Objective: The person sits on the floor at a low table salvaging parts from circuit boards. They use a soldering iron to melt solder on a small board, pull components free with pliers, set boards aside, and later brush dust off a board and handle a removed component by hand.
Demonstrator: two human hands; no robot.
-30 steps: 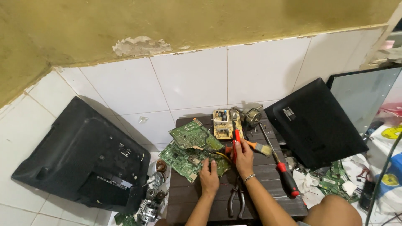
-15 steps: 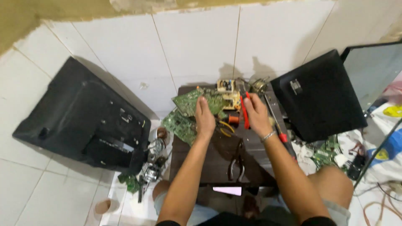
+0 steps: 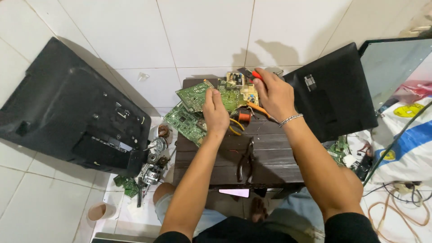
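Several green circuit boards [image 3: 194,95] lie overlapped at the far left of a small dark wooden table [image 3: 265,157]. My left hand [image 3: 215,114] rests palm down on them, fingers pressing the boards. My right hand [image 3: 272,93] reaches to the table's far edge, curled around a red-handled tool [image 3: 255,74] beside a beige power board [image 3: 243,89]. An orange-handled tool [image 3: 260,110] and an orange copper coil [image 3: 244,117] lie just under the right hand. A bracelet sits on my right wrist.
Black pliers [image 3: 245,159] lie mid-table, and a phone [image 3: 234,192] sits at its near edge. A black television back cover [image 3: 72,112] leans at left, another black panel [image 3: 330,92] and a screen [image 3: 391,67] at right. Motor parts [image 3: 153,164], a cup [image 3: 100,210] and cables [image 3: 396,198] litter the floor.
The view has tipped down and come closer to the table. My right hand has moved from the table's middle to its far edge, onto the red-handled tool. My left hand stays on the boards.
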